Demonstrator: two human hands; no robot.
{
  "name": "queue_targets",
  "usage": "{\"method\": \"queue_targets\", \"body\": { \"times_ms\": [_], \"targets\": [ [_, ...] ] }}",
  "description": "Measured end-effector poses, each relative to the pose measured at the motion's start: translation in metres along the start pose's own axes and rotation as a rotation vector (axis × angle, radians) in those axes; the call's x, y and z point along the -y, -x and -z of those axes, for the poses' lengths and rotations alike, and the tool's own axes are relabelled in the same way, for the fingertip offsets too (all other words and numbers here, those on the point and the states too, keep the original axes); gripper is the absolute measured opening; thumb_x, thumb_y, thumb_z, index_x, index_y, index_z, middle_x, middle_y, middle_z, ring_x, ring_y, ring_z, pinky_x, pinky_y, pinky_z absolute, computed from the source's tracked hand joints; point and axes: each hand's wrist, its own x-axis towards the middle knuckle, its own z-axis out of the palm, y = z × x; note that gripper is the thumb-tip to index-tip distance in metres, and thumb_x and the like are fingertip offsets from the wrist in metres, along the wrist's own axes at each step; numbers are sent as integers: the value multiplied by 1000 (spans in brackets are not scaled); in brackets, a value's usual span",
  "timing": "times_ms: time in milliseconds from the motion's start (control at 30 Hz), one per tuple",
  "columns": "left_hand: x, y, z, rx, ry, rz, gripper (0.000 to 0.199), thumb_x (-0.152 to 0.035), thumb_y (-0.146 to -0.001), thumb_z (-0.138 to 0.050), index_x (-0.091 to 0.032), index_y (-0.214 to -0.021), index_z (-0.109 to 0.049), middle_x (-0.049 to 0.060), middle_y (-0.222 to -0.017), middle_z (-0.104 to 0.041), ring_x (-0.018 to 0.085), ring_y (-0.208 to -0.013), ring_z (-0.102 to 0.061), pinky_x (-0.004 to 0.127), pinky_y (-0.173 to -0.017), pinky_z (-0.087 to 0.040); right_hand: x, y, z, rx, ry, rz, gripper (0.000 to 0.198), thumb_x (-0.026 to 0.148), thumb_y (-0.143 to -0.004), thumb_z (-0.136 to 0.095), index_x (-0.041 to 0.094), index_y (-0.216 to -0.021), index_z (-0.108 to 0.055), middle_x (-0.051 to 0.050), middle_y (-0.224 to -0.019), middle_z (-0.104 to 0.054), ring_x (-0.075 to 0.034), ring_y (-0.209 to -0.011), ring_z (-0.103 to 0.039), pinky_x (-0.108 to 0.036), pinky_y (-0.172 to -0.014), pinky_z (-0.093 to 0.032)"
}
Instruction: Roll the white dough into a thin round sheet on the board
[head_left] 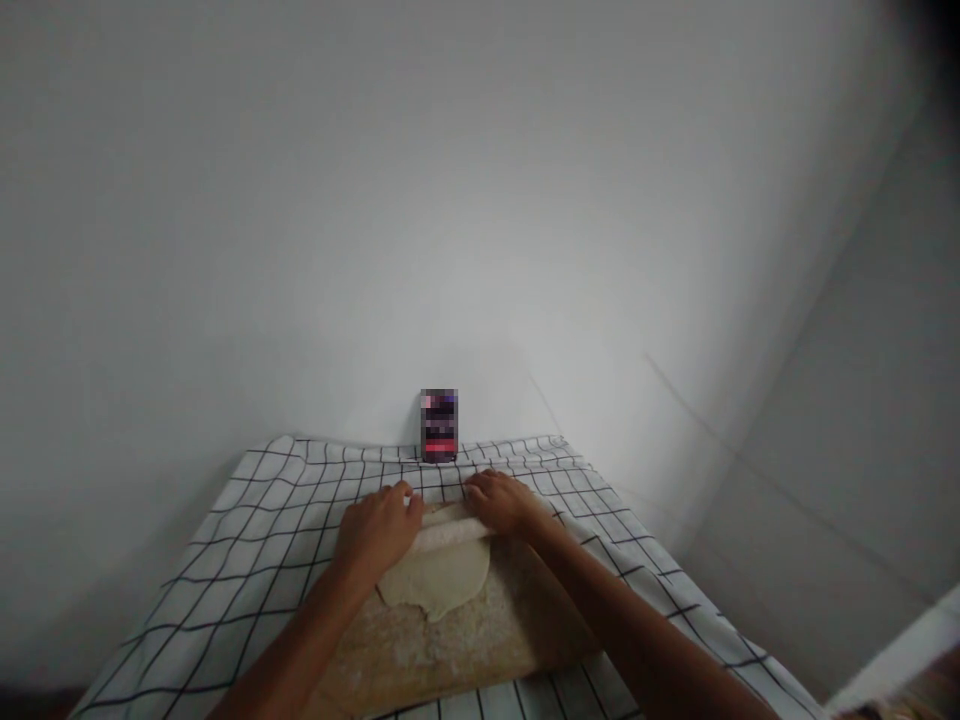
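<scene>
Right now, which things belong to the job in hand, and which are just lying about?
In the job:
- left hand
- right hand
- rolling pin
- dough
- wooden board

Lying about, apparently:
- upright pixelated object
- checked cloth, under the board

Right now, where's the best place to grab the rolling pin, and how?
Probably near both ends, coming down from above on the near side. The rolling pin looks long and round and lies sideways across the dough, so spread hands should keep it steady. The left hand and right hand are at those ends.
</scene>
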Motion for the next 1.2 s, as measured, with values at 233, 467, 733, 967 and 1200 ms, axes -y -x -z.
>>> {"method": "queue_targets", "body": {
  "times_ms": [233, 467, 733, 967, 1200],
  "targets": [
    [7, 11, -15, -102, -26, -163, 37, -30, -100, -42, -19, -124, -68, 12, -128, -73, 29, -118, -67, 42, -103, -46, 13, 38, 1, -79, 13, -50, 43, 32, -105, -34, 22, -130, -67, -9, -139, -66, -24, -130, -58, -37, -109, -40],
    [3, 41, -16, -201, -53, -250, 43, -28, -100, -39, -12, -131, -65, 17, -136, -68, 31, -130, -60, 49, -115, -41, 34, 86, 4, -138, -6, -37, 48, 32, -108, -28, 19, -137, -64, -9, -149, -58, -26, -143, -48, -44, -118, -35],
    [24, 83, -45, -351, -4, -421, 49, -35, -104, -34, -14, -141, -58, 14, -149, -59, 29, -142, -51, 53, -120, -39, 50, 136, -6, -178, 10, -17, 51, 38, -109, -29, 17, -150, -52, -11, -157, -47, -27, -148, -41, -51, -126, -22],
    [21, 59, -43, -410, -119, -454, 46, -30, -105, -33, -11, -132, -65, 16, -135, -69, 30, -128, -64, 55, -111, -49, 41, 103, 0, -195, 35, -10, 48, 38, -109, -32, 22, -145, -57, -8, -152, -55, -29, -145, -44, -52, -120, -32],
    [20, 18, -41, -344, -221, -402, 39, -17, -99, -40, -16, -117, -75, 13, -134, -70, 34, -123, -66, 54, -102, -54, 26, 57, -5, -180, 27, -66, 48, 37, -108, -31, 20, -138, -64, -11, -146, -61, -26, -142, -50, -45, -118, -36]
  ]
}}
